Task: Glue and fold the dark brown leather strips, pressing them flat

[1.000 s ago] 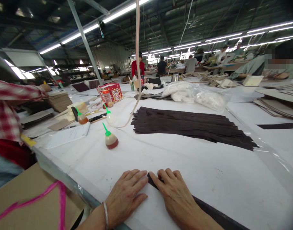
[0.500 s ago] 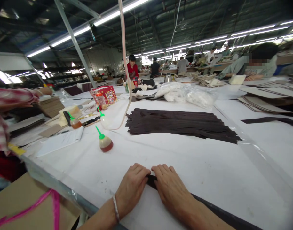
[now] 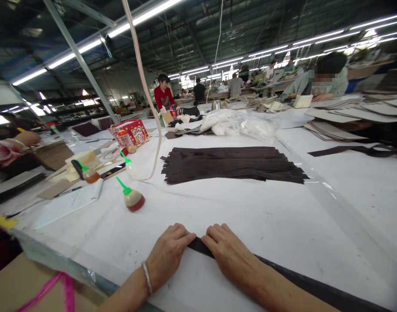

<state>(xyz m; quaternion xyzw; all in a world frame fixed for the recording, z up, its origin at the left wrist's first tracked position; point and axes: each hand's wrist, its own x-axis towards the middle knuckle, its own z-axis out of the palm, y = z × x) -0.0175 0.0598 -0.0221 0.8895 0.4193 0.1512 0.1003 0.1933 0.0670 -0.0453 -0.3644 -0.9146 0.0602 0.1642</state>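
A long dark strip lies across the white table, running from between my hands toward the lower right, partly under my right forearm. My left hand, with a bracelet at the wrist, pinches the strip's far left end. Close beside it, my right hand has its fingers curled down onto the same strip. A short stretch of strip shows between the two hands. Beyond them lies a flat bundle of dark brown strips with uneven ends. A squeeze bottle with a green nozzle and reddish liquid stands to the left.
Two more green-nozzled bottles, an orange one and a clear one, stand near an open notebook. A hose hangs down to the table. Plastic bags and stacked boards lie farther back. Co-workers sit around.
The view has swung slightly to the right. My hands have moved a little apart, showing more strip between them. The co-worker's arm at the left has drawn partly out of view.
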